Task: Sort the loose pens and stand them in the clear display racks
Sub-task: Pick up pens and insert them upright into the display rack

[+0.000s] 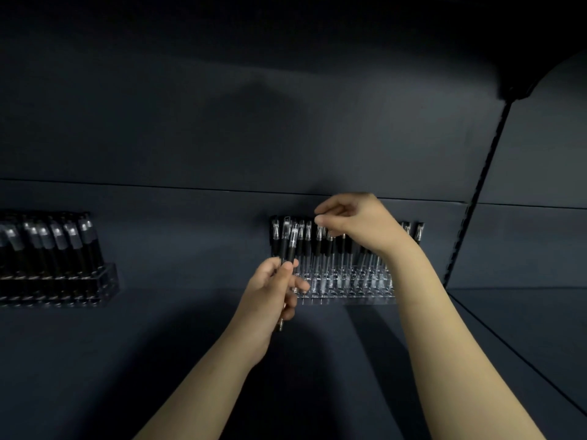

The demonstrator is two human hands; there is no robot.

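Dark shelf (158, 344) carries a clear rack (349, 296) of standing pens (320, 246). Before it the left hand (273, 290) grips a pen (290, 249), nearly upright, cap up. Over the row the right hand (355, 220) curls; whether it pinches anything is unclear.

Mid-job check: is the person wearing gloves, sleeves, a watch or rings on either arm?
No. The left hand and right hand are bare, no gloves or rings visible. The left forearm and right forearm are uncovered down to the frame edge, with no sleeves, watch or bands. Dim light may hide small marks.
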